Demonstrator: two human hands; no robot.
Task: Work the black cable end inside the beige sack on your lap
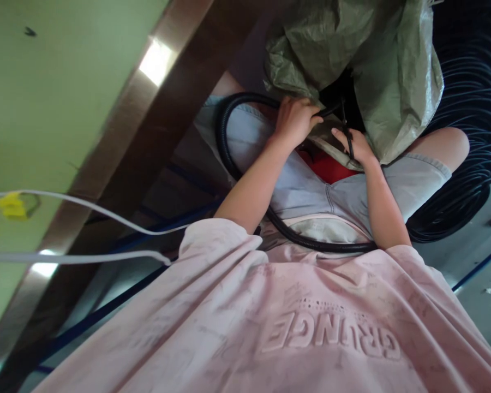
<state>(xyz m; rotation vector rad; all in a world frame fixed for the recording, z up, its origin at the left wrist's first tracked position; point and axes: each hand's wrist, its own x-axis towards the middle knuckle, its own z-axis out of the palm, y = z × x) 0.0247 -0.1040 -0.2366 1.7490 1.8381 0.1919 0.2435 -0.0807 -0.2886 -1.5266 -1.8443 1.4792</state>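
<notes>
A black corrugated tube (225,131) loops over my lap and runs up to the dark mouth of a greenish woven sack (376,71). My left hand (297,117) is closed round the tube just before the sack's opening. On the other side, my right hand (354,144) has its fingers through the handles of black scissors (344,123), whose blades point up at the tube's end inside the opening. Something red (331,166) shows below the sack, between my legs. The far end of the tube is hidden behind my right arm.
Large coils of black tubing (470,109) stand beyond my right knee. To the left runs a green tabletop (65,98) with a shiny metal edge (118,114). White cables (90,204) cross it, one with a yellow tag (13,206). Blue bars (102,314) lie beneath.
</notes>
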